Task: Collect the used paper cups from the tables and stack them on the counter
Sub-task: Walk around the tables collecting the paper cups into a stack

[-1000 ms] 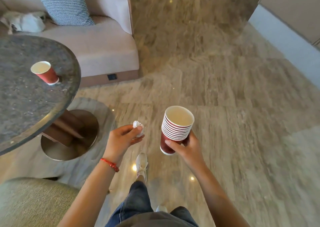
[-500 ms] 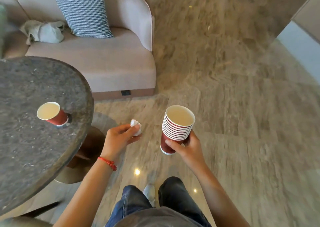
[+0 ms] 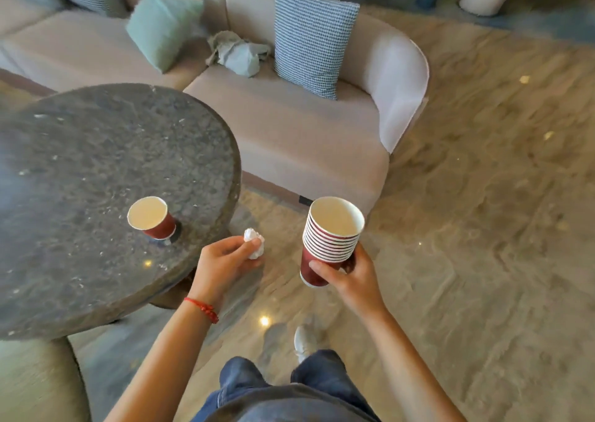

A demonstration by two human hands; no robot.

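Observation:
My right hand [image 3: 349, 275] grips a stack of several red paper cups [image 3: 328, 241] with white insides, held upright over the floor. In my left hand [image 3: 222, 262] a crumpled white paper ball [image 3: 253, 242] is pinched between thumb and fingers, just off the table's near right edge. One single red paper cup [image 3: 153, 218] stands upright on the round dark stone table [image 3: 80, 180], close to that edge and a short way left of my left hand.
A beige sofa [image 3: 306, 138] stands behind the table, with a checked blue cushion [image 3: 312, 38], a mint cushion [image 3: 162, 28] and a crumpled grey cloth [image 3: 238, 52]. A green seat [image 3: 35, 379] sits at lower left. Polished stone floor [image 3: 483, 228] spreads to the right.
I have walked closer to the table; the lone cup now sits nearer my left hand. Both hands keep their holds on the paper ball and the cup stack.

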